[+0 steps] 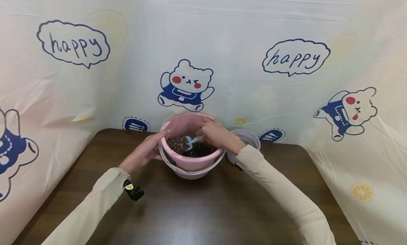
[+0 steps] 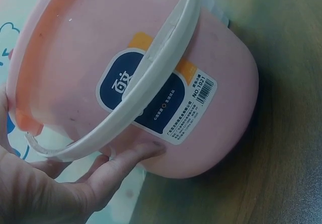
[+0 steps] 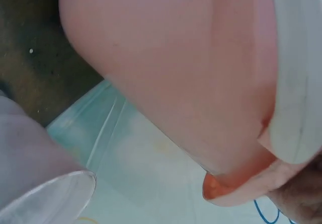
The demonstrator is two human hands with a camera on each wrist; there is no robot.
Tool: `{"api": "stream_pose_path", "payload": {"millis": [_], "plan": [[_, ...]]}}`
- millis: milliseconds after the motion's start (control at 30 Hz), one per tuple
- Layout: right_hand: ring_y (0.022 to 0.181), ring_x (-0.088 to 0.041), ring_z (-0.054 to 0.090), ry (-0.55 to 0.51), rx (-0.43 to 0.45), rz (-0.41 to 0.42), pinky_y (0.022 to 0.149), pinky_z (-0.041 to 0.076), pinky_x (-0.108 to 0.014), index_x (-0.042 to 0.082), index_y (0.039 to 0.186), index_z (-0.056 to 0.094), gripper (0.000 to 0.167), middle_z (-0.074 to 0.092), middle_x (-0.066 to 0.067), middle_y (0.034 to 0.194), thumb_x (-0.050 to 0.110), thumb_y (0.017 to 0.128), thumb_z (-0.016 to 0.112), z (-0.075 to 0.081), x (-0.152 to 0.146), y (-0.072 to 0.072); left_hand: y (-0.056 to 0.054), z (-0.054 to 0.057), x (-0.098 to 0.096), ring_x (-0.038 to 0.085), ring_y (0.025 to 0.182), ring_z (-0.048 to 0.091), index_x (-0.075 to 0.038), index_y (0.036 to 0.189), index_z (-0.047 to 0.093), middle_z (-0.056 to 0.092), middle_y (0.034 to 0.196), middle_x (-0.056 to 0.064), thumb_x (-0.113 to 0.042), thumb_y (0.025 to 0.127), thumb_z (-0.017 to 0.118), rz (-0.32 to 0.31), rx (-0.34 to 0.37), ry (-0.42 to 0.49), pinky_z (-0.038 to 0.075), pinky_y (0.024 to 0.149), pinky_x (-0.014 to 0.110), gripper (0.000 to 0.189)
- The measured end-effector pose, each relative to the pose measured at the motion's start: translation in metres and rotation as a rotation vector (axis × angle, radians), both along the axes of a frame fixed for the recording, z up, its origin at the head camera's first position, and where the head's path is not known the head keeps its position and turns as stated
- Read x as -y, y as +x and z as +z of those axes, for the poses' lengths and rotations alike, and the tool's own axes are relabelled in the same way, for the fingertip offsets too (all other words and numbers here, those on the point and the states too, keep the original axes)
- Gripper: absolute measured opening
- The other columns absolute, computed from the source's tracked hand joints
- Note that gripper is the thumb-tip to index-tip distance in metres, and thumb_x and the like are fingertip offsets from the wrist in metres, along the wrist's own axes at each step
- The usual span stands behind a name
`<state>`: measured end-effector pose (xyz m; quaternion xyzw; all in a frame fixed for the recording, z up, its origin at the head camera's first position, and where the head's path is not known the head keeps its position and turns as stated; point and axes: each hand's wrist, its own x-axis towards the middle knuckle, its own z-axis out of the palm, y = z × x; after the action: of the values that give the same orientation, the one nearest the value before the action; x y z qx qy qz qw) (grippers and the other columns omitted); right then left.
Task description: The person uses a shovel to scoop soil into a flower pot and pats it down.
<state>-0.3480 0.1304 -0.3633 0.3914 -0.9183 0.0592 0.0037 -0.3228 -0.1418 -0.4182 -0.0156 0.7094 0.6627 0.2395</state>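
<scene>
A pink bucket stands on the table with dark soil inside. At its left side, my left hand holds it, thumb up at the rim and fingers against the outer wall. One finger presses beside the label in the left wrist view. My right hand reaches over the right rim and grips the handle of a small shovel. The shovel's light blue blade lies at the soil, pointing left. In the right wrist view the bucket wall hides most of that hand.
The bucket's white carrying handle hangs down across its front. Right of the bucket, behind my right forearm, stands a greyish-purple container. The brown wooden table ends at a printed fabric backdrop behind and on both sides.
</scene>
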Motion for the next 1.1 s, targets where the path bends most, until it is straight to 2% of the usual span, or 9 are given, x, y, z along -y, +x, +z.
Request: {"api": "stream_pose_path", "payload": {"millis": [100,233,367,533,867,1100], "plan": [[0.119,-0.026,0.059,0.005,-0.04,-0.003,0.101,0.043,-0.053,0.014,0.116,0.082,0.023,0.076,-0.004,0.114,0.009,0.094,0.077,0.001,-0.001,0.002,0.0,0.0,0.0,0.04,0.146,0.038,-0.009,0.167,0.021,0.027,0.169,0.023,-0.058,0.103,0.051,0.004,0.0,0.004,0.058,0.098,0.051,0.087],[0.121,-0.027,0.055,-0.023,-0.079,-0.006,0.09,0.042,-0.049,0.015,0.116,0.082,0.021,0.071,-0.006,0.115,0.013,0.095,0.077,0.001,-0.004,0.005,0.001,-0.001,0.001,0.04,0.146,0.039,-0.009,0.166,0.024,0.029,0.168,0.023,-0.06,0.102,0.052,0.009,0.005,-0.004,0.059,0.095,0.048,0.087],[0.121,-0.027,0.053,-0.062,-0.083,-0.033,0.093,0.041,-0.048,0.018,0.117,0.082,0.022,0.069,-0.006,0.12,0.013,0.096,0.077,0.003,-0.014,0.007,0.002,-0.001,0.001,0.04,0.146,0.04,-0.008,0.166,0.025,0.03,0.167,0.024,-0.061,0.101,0.052,0.007,-0.001,-0.007,0.06,0.094,0.047,0.088],[0.114,-0.026,0.053,-0.142,-0.084,-0.052,0.096,0.042,-0.049,0.018,0.12,0.081,0.026,0.07,-0.006,0.122,0.011,0.095,0.077,0.006,-0.027,0.007,0.001,0.001,0.0,0.038,0.141,0.044,-0.009,0.166,0.026,0.033,0.165,0.023,-0.062,0.101,0.053,0.011,-0.011,-0.009,0.06,0.093,0.046,0.088],[0.11,-0.025,0.053,-0.211,-0.103,-0.084,0.091,0.04,-0.046,0.013,0.123,0.079,0.029,0.07,-0.006,0.114,0.012,0.094,0.079,0.007,-0.044,0.009,0.002,-0.001,0.0,0.041,0.148,0.036,-0.012,0.167,0.023,0.026,0.17,0.021,-0.06,0.102,0.051,-0.015,-0.03,0.007,0.059,0.096,0.051,0.086],[0.107,-0.025,0.053,-0.253,-0.108,-0.091,0.089,0.041,-0.046,0.013,0.124,0.078,0.03,0.07,-0.006,0.109,0.009,0.095,0.077,0.008,-0.05,0.009,0.002,-0.001,0.002,0.041,0.146,0.038,-0.012,0.167,0.022,0.026,0.17,0.022,-0.061,0.102,0.051,-0.017,-0.031,0.005,0.06,0.094,0.05,0.087]]}}
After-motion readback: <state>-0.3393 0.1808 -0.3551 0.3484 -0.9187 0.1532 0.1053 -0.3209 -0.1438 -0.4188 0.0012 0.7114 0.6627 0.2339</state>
